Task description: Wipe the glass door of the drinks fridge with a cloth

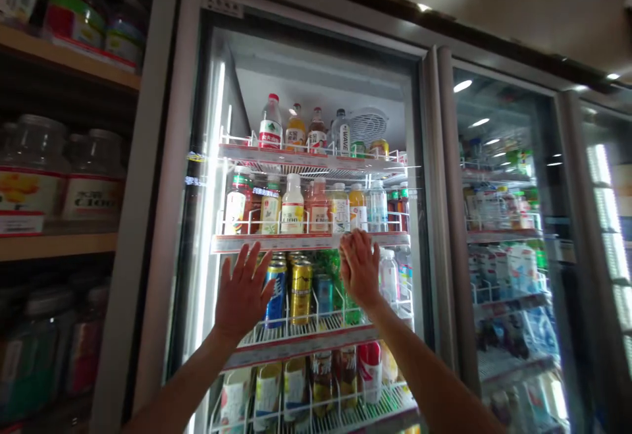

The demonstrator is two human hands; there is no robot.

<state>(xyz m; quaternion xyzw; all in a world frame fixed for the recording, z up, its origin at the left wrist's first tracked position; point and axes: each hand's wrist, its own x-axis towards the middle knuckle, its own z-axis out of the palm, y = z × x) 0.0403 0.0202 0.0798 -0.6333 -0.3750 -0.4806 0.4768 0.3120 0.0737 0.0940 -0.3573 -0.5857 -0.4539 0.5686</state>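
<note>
My left hand [241,292] is raised with its fingers spread, in front of the lit drinks fridge's glass door [316,45]. It covers part of a blue can [275,296]; I cannot tell if the palm touches the glass. To its right, my right hand [360,268] is closed, its fingers bent, at the height of the middle shelf edge [296,242]. Something pale shows by its fingertips, too small to name. Behind it stand a gold can [301,291] and a clear bottle with a white label [389,277]. Juice bottles [292,205] line the shelf above.
Several bottles, one a red-capped water bottle [270,123], stand on the top shelf. More drinks [295,388] fill the lower shelf. A second glass-door fridge [503,223] is on the right. At left, a wooden shelf [69,62] holds large bottles [93,177].
</note>
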